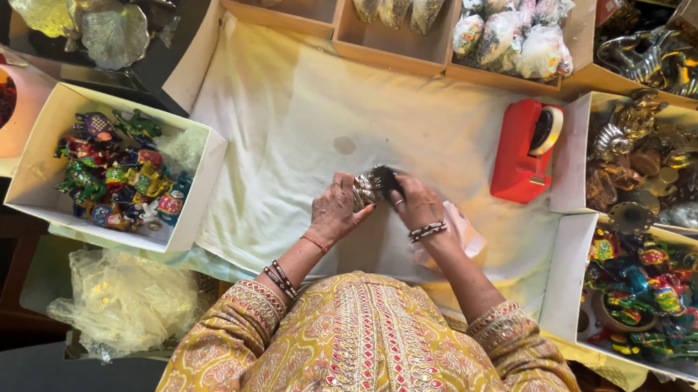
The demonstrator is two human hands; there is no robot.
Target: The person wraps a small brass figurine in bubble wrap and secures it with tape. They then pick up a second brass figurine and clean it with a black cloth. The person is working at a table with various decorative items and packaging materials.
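Both hands' fingers [358, 207] clamp the small silver figurine [373, 184] between them.

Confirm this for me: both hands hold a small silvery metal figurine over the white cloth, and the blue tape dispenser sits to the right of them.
Wrong on one point: the tape dispenser is red, not blue, as the head view shows. The rest stands: the left hand and right hand hold a small silvery metal figurine over the white cloth, with the dispenser to their right.
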